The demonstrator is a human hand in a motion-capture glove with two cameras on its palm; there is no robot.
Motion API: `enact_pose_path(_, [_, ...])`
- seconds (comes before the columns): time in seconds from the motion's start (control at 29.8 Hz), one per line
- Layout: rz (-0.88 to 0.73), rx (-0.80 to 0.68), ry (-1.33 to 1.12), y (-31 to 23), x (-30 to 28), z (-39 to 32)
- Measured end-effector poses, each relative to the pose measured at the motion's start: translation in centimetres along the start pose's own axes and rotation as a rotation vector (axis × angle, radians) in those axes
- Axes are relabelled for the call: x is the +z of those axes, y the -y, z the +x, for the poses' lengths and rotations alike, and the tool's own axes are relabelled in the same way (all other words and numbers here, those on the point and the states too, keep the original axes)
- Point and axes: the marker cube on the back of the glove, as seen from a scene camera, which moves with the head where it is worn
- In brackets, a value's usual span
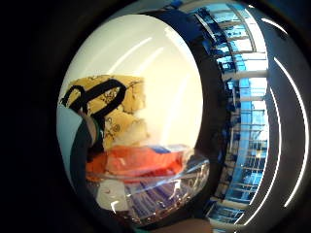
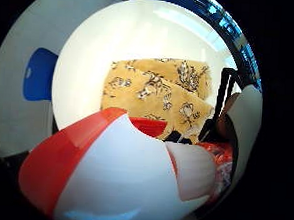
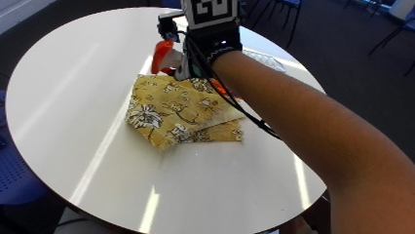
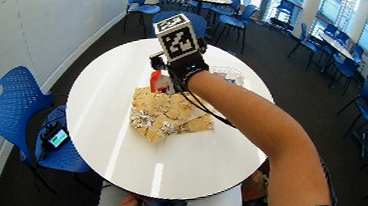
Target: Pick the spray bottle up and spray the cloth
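A yellow cloth (image 3: 175,112) with a dark flower print lies folded on the round white table (image 3: 71,83). My gloved right hand (image 3: 211,46) is above the cloth's far edge and grips a spray bottle (image 3: 162,56) with an orange and white head. The nozzle points out over the cloth and table. In the thumb side palm view the spray bottle's head (image 2: 122,178) fills the picture close to the palm, with the cloth (image 2: 153,90) beyond it. The little finger side palm view shows the spray bottle's clear body (image 1: 150,184) with an orange label, and the cloth (image 1: 121,107) behind it.
A clear plastic packet (image 3: 262,58) lies on the table behind my forearm. A blue chair (image 4: 17,112) stands to the left of the table, and more chairs and tables stand further back. Bare white tabletop surrounds the cloth.
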Motion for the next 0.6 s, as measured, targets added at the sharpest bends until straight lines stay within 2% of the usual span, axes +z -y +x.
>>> enact_pose_path(0.27, [0.119,-0.047,0.38,-0.7,-3.8,-1.2])
enact_pose_path(0.6, [0.292,-0.027,0.873,-2.1,-7.0,-0.8])
